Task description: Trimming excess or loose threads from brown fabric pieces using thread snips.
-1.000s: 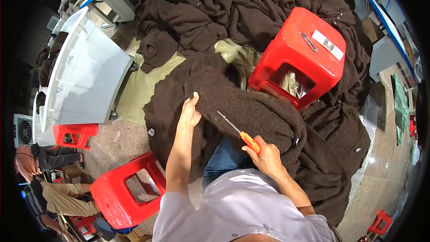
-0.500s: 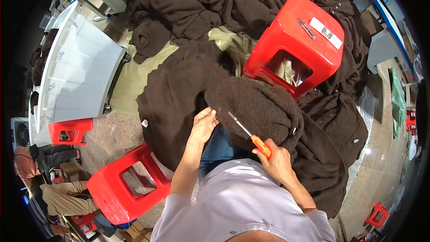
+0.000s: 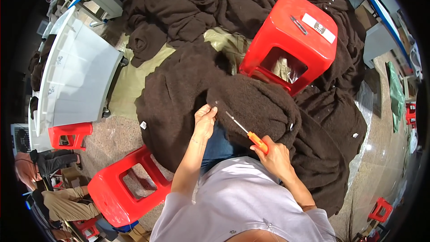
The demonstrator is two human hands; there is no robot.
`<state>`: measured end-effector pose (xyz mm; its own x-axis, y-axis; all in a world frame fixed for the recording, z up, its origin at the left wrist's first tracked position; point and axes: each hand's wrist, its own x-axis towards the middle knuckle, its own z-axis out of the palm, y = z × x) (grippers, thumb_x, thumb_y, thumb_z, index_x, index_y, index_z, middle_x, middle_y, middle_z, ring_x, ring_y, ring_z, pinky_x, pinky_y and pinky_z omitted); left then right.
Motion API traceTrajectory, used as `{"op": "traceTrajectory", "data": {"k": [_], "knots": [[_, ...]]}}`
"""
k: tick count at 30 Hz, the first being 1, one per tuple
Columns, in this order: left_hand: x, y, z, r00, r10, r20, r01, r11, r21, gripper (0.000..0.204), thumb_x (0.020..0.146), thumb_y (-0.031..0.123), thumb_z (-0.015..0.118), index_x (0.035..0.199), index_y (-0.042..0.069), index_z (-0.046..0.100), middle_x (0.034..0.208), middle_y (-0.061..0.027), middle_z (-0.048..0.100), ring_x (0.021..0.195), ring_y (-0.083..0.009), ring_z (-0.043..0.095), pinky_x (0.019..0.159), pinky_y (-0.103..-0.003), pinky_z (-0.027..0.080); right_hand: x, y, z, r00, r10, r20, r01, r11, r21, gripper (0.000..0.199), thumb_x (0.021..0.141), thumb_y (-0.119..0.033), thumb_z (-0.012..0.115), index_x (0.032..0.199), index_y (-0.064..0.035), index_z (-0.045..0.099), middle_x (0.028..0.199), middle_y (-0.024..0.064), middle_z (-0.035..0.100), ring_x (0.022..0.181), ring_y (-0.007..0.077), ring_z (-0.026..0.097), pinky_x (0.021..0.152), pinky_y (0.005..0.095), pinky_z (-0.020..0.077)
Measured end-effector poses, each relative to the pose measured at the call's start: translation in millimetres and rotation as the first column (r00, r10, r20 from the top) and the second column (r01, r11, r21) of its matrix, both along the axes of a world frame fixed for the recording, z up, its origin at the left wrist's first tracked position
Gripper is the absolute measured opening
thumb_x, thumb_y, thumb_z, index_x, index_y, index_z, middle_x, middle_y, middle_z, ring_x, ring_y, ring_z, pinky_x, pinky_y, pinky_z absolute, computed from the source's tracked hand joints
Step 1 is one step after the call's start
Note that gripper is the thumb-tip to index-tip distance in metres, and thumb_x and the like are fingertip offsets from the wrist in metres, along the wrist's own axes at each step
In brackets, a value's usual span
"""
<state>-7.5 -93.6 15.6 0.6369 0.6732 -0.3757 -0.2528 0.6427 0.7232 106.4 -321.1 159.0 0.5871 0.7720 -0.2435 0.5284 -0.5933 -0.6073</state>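
Dark brown knitted fabric (image 3: 255,103) lies bunched over my lap. My left hand (image 3: 204,120) has closed its fingers on the left edge of this fabric, beside a small pale speck. In my right hand (image 3: 274,157) is an orange-handled tool (image 3: 257,142) with a slim metal shaft, much like a screwdriver. Its tip points up and left over the fabric, a short way from my left fingertips. From this angle I cannot tell whether the tip touches the cloth.
Beyond my lap stands a red stool (image 3: 309,22) bearing a small dark cutter (image 3: 299,25) and a white card (image 3: 319,28). More brown fabric (image 3: 192,0) is heaped around it. Another red stool (image 3: 112,197) is at my left, near a white wheeled bin (image 3: 80,76). People sit at the far left.
The view has shifted slightly, so the far stool sits a little further left. Both hands keep their grips, and the tool's position relative to the fabric barely differs.
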Motion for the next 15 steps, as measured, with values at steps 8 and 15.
{"op": "traceTrajectory", "data": {"k": [8, 15], "knots": [[-8, -9, 36, 0.988, -0.144, -0.047, 0.130, 0.965, -0.230, 0.021, 0.092, 0.004, 0.060, 0.113, 0.002, 0.062, 0.111, -0.0076, 0.067, 0.100, -0.0168, 0.063, 0.089, -0.033, 0.049, 3, -8, 2, 0.998, 0.013, -0.059, -0.013, 1.000, 0.000, 0.034, 0.087, -0.036, 0.070, 0.091, -0.0041, 0.058, 0.060, 0.0192, 0.059, 0.062, 0.0404, 0.064, 0.053, 0.0433, 0.0475], [-31, -47, 26, 0.916, -0.345, -0.203, 0.345, 0.938, -0.036, 0.021, 0.090, 0.002, 0.063, 0.111, 0.004, 0.060, 0.107, -0.0067, 0.067, 0.094, -0.0144, 0.065, 0.081, -0.029, 0.053, 0, -38, 15, 0.995, 0.098, -0.013, -0.099, 0.991, -0.089, 0.034, 0.086, -0.037, 0.071, 0.091, -0.0051, 0.060, 0.061, 0.0189, 0.059, 0.062, 0.0398, 0.063, 0.052, 0.0430, 0.0473]]}}
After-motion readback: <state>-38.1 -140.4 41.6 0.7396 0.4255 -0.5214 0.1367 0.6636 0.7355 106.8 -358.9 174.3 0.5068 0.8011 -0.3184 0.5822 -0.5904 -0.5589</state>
